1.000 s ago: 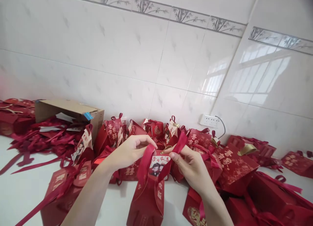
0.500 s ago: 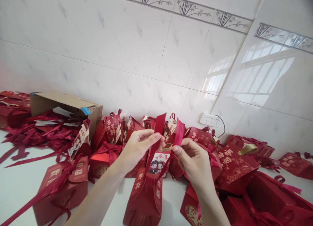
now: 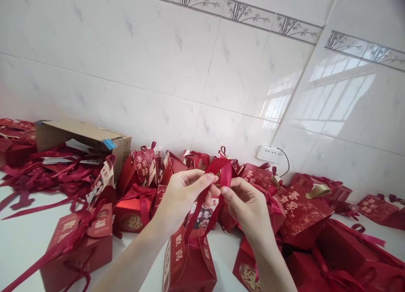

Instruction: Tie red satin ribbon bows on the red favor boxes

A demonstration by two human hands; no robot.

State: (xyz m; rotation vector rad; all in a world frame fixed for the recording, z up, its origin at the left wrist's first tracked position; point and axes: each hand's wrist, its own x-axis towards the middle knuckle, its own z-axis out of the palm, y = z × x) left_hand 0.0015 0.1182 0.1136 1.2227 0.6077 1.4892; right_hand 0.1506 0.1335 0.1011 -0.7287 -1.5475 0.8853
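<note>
In the middle of the head view stands a red gift box (image 3: 193, 262) with pale lettering on its flaps. A dark red ribbon (image 3: 196, 214) rises from its top in two strands. My left hand (image 3: 186, 195) pinches one strand between thumb and fingers. The other strand is pinched in my right hand (image 3: 247, 199), just to the right. The two free ends lean together above my fingertips and overlap. Behind the ribbon, a white card (image 3: 204, 212) with two cartoon figures is partly covered.
An open cardboard box (image 3: 82, 129) lies at the left, with a heap of red ribbons (image 3: 57, 176) before it. Several red gift boxes (image 3: 303, 212) crowd both sides of the white table (image 3: 126, 245). A white power socket (image 3: 268, 154) with a cable is by the tiled wall.
My hands have come closer together. The ribbon ends, upright and apart before, now bend across each other. The gift box has turned slightly and shifted to the right.
</note>
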